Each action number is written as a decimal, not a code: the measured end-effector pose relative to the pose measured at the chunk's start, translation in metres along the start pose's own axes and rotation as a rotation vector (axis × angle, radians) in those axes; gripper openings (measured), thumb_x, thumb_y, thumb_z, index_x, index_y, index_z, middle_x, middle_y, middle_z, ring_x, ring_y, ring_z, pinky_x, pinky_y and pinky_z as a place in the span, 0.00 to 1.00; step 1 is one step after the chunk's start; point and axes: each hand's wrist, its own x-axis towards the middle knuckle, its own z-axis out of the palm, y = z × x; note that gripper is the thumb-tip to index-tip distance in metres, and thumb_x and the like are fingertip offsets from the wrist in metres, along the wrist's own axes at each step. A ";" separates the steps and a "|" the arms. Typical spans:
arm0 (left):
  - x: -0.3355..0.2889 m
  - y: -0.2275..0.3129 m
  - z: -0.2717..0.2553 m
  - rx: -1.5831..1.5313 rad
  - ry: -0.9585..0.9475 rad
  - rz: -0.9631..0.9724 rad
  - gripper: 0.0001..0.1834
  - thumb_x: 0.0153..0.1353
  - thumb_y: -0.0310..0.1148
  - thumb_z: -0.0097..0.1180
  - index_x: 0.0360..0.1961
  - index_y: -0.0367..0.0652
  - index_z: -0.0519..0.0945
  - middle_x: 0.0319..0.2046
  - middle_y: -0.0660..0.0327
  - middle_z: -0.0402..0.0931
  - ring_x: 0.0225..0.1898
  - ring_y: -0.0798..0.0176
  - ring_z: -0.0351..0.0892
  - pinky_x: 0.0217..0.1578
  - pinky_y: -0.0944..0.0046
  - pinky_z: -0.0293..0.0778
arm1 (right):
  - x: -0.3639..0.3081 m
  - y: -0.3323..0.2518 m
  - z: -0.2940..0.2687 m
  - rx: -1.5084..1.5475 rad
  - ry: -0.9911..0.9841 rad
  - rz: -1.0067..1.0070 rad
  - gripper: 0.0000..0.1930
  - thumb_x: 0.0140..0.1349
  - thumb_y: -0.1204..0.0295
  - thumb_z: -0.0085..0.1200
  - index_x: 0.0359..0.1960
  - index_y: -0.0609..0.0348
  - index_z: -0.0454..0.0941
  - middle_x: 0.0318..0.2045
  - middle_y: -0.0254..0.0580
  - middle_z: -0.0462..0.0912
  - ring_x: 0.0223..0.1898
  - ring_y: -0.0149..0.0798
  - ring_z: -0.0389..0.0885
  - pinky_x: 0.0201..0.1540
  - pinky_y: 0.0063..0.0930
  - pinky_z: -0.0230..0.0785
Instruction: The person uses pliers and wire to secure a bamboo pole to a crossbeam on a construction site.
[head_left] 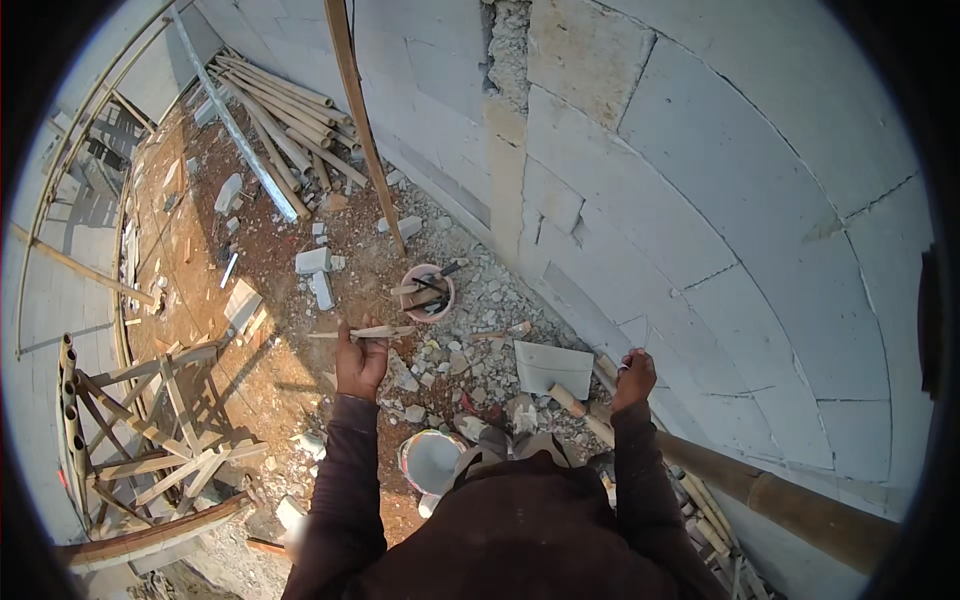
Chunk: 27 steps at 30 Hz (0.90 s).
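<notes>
Beside a pale block wall (700, 215), a thin wooden piece (392, 331) grasped by the left hand (360, 368), right hand (634, 380) with fingers curled, whether anything is pinched cannot be told.

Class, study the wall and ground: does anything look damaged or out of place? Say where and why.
Yes. Toward the picture's top, a rough, broken-looking strip interrupts the smoother pale wall, so it seems damaged or unfinished. Rubble also lies strewn along the wall's foot, beside the pink bucket.
</notes>
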 end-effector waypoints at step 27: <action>-0.188 -0.060 0.095 0.905 -0.640 0.548 0.16 0.70 0.33 0.46 0.50 0.32 0.78 0.43 0.56 0.82 0.38 0.71 0.79 0.35 0.71 0.74 | -0.210 -0.137 0.175 -0.231 -1.358 -0.337 0.15 0.71 0.67 0.46 0.32 0.65 0.80 0.22 0.32 0.77 0.20 0.22 0.70 0.23 0.20 0.61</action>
